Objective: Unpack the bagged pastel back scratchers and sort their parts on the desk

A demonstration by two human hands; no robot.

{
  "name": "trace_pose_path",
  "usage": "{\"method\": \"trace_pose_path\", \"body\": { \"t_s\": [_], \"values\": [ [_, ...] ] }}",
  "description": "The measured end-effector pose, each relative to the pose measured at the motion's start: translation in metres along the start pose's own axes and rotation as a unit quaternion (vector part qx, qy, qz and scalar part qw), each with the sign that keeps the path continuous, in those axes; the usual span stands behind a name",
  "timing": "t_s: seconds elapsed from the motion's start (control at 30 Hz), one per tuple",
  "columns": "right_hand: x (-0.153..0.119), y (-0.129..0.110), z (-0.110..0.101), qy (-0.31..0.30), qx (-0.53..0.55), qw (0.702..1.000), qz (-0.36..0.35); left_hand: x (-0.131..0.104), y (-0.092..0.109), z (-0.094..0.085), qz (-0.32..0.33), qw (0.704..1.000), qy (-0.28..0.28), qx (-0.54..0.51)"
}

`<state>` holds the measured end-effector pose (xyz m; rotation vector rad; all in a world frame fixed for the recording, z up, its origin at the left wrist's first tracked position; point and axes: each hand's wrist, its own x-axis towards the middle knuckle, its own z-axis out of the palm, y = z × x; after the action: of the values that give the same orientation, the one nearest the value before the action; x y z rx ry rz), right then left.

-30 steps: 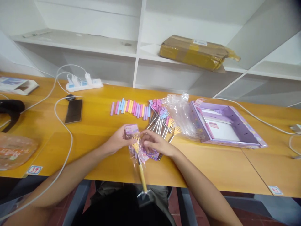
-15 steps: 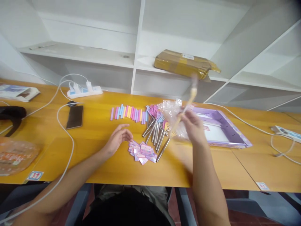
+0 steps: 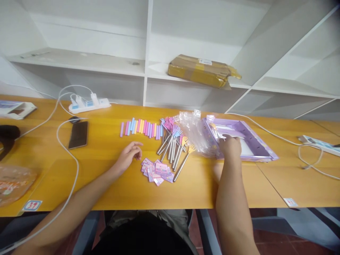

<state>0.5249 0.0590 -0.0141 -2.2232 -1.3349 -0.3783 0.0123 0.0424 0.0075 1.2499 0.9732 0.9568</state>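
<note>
My left hand hovers over the table, loosely open with its fingers slightly bent and nothing in it. Just to its right lies a pile of pink and purple cards. My right hand is closed at the near left part of the purple box. It grips a back scratcher in clear plastic, its yellow head inside the box; the fingers hide the rest. Several back scratchers with metal handles and coloured claws lie between my hands. Clear plastic bags rest beside the box.
A row of pastel tubes lies behind the cards. A phone, a power strip and a loose white cable are on the left. A taped parcel sits on the shelf. Another power strip lies far right.
My right hand has moved right and down from above the back scratchers to the purple box, carrying the wrapped back scratcher. My left hand has barely shifted. The view has turned slightly right.
</note>
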Motion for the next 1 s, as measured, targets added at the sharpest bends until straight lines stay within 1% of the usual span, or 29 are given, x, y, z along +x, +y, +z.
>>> {"method": "trace_pose_path", "body": {
  "t_s": [0.07, 0.1, 0.17, 0.2, 0.27, 0.33, 0.43, 0.5, 0.57, 0.6, 0.67, 0.73, 0.8, 0.9, 1.0],
  "values": [
    [0.000, -0.014, -0.004, 0.015, 0.021, 1.000, 0.014, 0.005, 0.000, -0.007, 0.025, 0.998, 0.006, 0.057],
    [0.000, -0.024, -0.006, 0.018, 0.044, 0.999, 0.008, 0.007, 0.001, -0.012, 0.041, 0.995, 0.015, 0.092],
    [-0.004, -0.046, -0.009, 0.004, 0.098, 0.995, -0.028, 0.014, 0.002, -0.023, 0.083, 0.979, 0.043, 0.179],
    [-0.008, -0.057, -0.010, -0.012, 0.123, 0.991, -0.048, 0.017, 0.003, -0.029, 0.108, 0.966, 0.059, 0.229],
    [-0.017, -0.078, -0.010, -0.051, 0.151, 0.984, -0.081, 0.026, 0.004, -0.043, 0.161, 0.925, 0.095, 0.331],
    [-0.028, -0.097, -0.009, -0.101, 0.168, 0.975, -0.107, 0.036, 0.004, -0.058, 0.194, 0.876, 0.136, 0.420],
    [-0.045, -0.120, -0.008, -0.168, 0.184, 0.958, -0.143, 0.050, 0.000, -0.079, 0.197, 0.815, 0.193, 0.509],
    [-0.053, -0.132, -0.008, -0.194, 0.209, 0.942, -0.175, 0.058, -0.004, -0.091, 0.177, 0.794, 0.212, 0.542],
    [-0.057, -0.139, -0.010, -0.209, 0.230, 0.930, -0.198, 0.064, -0.008, -0.100, 0.146, 0.789, 0.201, 0.562],
    [-0.057, -0.141, -0.011, -0.208, 0.228, 0.931, -0.196, 0.066, -0.010, -0.103, 0.133, 0.791, 0.189, 0.566],
    [-0.055, -0.139, -0.014, -0.184, 0.202, 0.948, -0.162, 0.069, -0.013, -0.107, 0.119, 0.797, 0.165, 0.568],
    [-0.049, -0.131, -0.018, -0.152, 0.169, 0.966, -0.120, 0.071, -0.015, -0.108, 0.121, 0.801, 0.150, 0.567],
    [-0.042, -0.121, -0.020, -0.136, 0.153, 0.974, -0.095, 0.072, -0.016, -0.108, 0.127, 0.799, 0.140, 0.571],
    [-0.036, -0.111, -0.019, -0.137, 0.152, 0.975, -0.088, 0.073, -0.018, -0.106, 0.129, 0.789, 0.141, 0.585],
    [-0.037, -0.110, -0.016, -0.152, 0.141, 0.974, -0.093, 0.075, -0.019, -0.106, 0.123, 0.783, 0.154, 0.590]
  ]
}}
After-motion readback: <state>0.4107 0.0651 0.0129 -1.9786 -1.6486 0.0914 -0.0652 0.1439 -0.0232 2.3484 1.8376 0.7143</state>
